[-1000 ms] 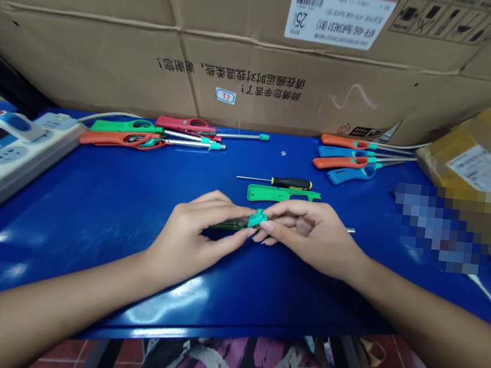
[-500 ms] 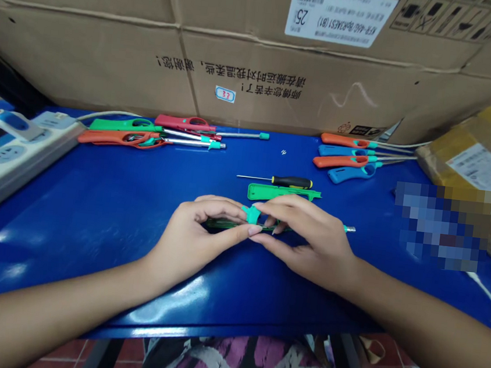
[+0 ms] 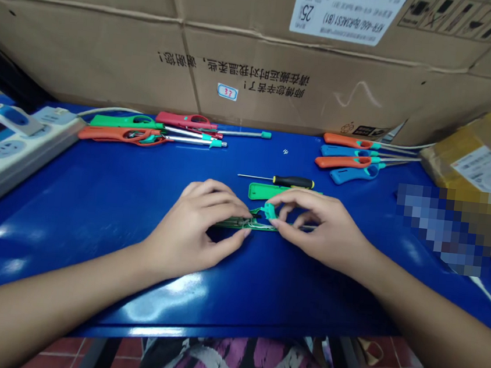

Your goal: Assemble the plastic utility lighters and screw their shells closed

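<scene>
An opened green lighter body [image 3: 232,223] lies lengthwise on the blue table, thin wires and inner parts showing in it. My left hand [image 3: 201,223] curls over its left end, fingertips on the far side and thumb at the near edge. Between thumb and index finger, my right hand [image 3: 320,221] pinches a small teal trigger piece [image 3: 269,211] just above the body. The metal tube runs to the right, partly behind the right fingers. Behind the hands lies the loose green casing half [image 3: 266,192], with a black and yellow screwdriver [image 3: 292,182] beyond it.
Several lighters in green, orange and red [image 3: 123,135] lie at the back left; orange and blue ones [image 3: 348,162] at the back right. A power strip [image 3: 12,150] borders the left. A large cardboard box [image 3: 122,60] stands behind, a taped parcel [image 3: 483,174] at right.
My right hand has drawn the teal trigger piece a little to the right, away from my left fingers. The left thumb has moved off it, and the wires in the body now show.
</scene>
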Available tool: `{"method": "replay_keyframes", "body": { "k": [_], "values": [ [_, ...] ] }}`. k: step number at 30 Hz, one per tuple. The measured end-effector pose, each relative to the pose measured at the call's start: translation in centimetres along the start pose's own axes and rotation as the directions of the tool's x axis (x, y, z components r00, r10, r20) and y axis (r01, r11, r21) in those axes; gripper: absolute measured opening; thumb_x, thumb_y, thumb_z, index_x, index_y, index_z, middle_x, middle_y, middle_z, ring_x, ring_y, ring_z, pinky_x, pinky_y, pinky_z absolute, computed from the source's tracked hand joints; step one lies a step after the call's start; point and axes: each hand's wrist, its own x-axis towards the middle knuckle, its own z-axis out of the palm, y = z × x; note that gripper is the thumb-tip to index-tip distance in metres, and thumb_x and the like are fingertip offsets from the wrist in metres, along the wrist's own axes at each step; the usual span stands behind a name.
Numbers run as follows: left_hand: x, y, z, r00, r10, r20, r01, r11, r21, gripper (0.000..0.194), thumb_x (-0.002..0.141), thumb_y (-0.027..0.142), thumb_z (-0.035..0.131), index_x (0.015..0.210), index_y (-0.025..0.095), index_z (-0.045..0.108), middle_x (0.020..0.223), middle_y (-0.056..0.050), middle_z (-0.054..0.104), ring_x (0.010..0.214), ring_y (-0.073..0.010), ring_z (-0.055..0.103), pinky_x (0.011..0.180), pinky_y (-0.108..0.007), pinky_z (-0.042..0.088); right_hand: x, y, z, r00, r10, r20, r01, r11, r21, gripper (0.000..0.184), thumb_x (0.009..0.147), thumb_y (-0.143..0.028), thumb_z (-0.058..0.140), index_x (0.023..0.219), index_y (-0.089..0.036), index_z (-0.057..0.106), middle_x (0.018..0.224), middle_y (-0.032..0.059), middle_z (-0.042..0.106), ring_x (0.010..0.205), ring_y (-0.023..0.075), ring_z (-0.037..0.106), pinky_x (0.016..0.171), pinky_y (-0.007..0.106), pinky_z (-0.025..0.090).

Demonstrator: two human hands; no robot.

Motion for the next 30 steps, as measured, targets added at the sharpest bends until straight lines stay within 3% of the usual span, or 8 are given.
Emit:
{"method": "replay_keyframes", "body": {
  "k": [4, 8, 18, 21, 26, 30],
  "values": [
    [-0.1, -1.1, -0.2, 0.997, 0.006, 0.072, -0.013, 0.996, 0.093, 0.031, 0.094, 0.032, 0.064, 0.123, 0.019, 0.070, 0.118, -0.009, 0.072, 0.108, -0.0260, 0.061, 0.092, -0.045, 0.050, -0.1, 0.8, -1.1, 0.997, -0.070, 0.033, 0.076, 0.972, -0.224, 0.020, 0.089, -0.023, 0.067, 0.108, -0.017, 0.070, 0.078, 0.0005, 0.067, 0.063, 0.0104, 0.061, 0.057, 0.022, 0.051],
    [-0.4, -1.5, 0.2, 0.985, 0.034, 0.167, -0.062, 0.985, 0.163, 0.035, 0.097, 0.034, 0.059, 0.126, 0.018, 0.069, 0.122, -0.012, 0.068, 0.105, -0.0275, 0.061, 0.090, -0.046, 0.052, -0.1, 1.1, -1.5, 0.980, -0.146, 0.133, 0.187, 0.903, -0.387, 0.017, 0.090, -0.019, 0.064, 0.107, -0.016, 0.070, 0.085, 0.0032, 0.069, 0.065, 0.0117, 0.056, 0.060, 0.026, 0.046],
    [-0.7, -0.8, 0.6, 0.964, 0.065, 0.259, -0.094, 0.991, 0.100, 0.038, 0.103, 0.025, 0.047, 0.136, 0.015, 0.061, 0.118, -0.015, 0.059, 0.106, -0.0264, 0.056, 0.092, -0.045, 0.052, -0.3, 0.6, -1.3, 0.959, -0.039, 0.280, 0.138, 0.929, -0.343, 0.022, 0.097, -0.021, 0.057, 0.115, -0.022, 0.071, 0.106, 0.0074, 0.071, 0.095, 0.0203, 0.067, 0.082, 0.033, 0.052],
    [-0.7, -0.9, 0.7, 0.963, 0.063, 0.263, -0.100, 0.986, 0.132, 0.038, 0.104, 0.027, 0.046, 0.137, 0.015, 0.061, 0.118, -0.015, 0.059, 0.105, -0.0263, 0.056, 0.091, -0.045, 0.053, -0.3, 0.5, -1.1, 0.960, -0.072, 0.270, 0.156, 0.940, -0.305, 0.020, 0.096, -0.017, 0.058, 0.110, -0.021, 0.072, 0.101, 0.0053, 0.073, 0.091, 0.0181, 0.067, 0.081, 0.031, 0.052],
    [-0.8, -1.0, 0.8, 0.965, 0.070, 0.253, -0.112, 0.982, 0.156, 0.038, 0.104, 0.029, 0.047, 0.137, 0.016, 0.061, 0.116, -0.015, 0.059, 0.104, -0.0264, 0.056, 0.089, -0.044, 0.053, -0.1, 0.7, -0.6, 0.988, -0.028, 0.152, 0.083, 0.926, -0.367, 0.005, 0.088, -0.022, 0.070, 0.089, -0.019, 0.067, 0.080, 0.0006, 0.068, 0.069, 0.0136, 0.060, 0.064, 0.027, 0.045],
    [-0.7, -1.1, 0.9, 0.963, 0.074, 0.260, -0.119, 0.980, 0.160, 0.039, 0.104, 0.029, 0.046, 0.138, 0.016, 0.060, 0.114, -0.014, 0.059, 0.102, -0.0263, 0.056, 0.088, -0.045, 0.053, -0.2, 0.6, -0.8, 0.978, -0.002, 0.210, 0.072, 0.942, -0.328, 0.009, 0.092, -0.024, 0.065, 0.086, -0.019, 0.070, 0.085, 0.0023, 0.068, 0.075, 0.0144, 0.061, 0.066, 0.028, 0.044]
  ]
}}
